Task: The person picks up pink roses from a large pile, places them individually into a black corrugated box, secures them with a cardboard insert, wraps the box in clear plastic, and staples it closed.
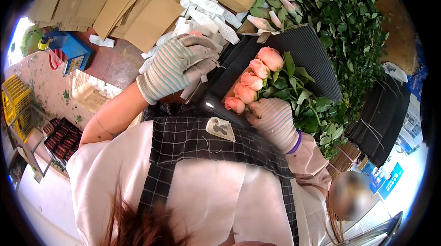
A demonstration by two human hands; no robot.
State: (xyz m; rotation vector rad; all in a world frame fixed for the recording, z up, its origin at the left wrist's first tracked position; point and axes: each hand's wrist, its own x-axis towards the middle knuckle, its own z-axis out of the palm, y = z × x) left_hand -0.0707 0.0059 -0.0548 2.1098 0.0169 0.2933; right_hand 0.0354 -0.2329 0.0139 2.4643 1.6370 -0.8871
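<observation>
Several pink roses point(257, 78) with green leaves lie in a row on a black corrugated sheet point(308, 53). My right hand point(273, 119), in a striped work glove, grips the bunch just below the lowest bloom. My left hand point(179, 66), gloved the same way, curls over the sheet's left edge, beside a scatter of white foam nets point(206, 16). A checked apron covers the torso below both hands.
Brown paper sheets point(115, 4) fan across the top left. A blue device point(73, 50), a white basket point(89, 92) and yellow crates point(14, 99) stand at the left. Netted rose buds and foliage point(340, 16) pile at the top right; stacked black sheets point(381, 122) lean at the right.
</observation>
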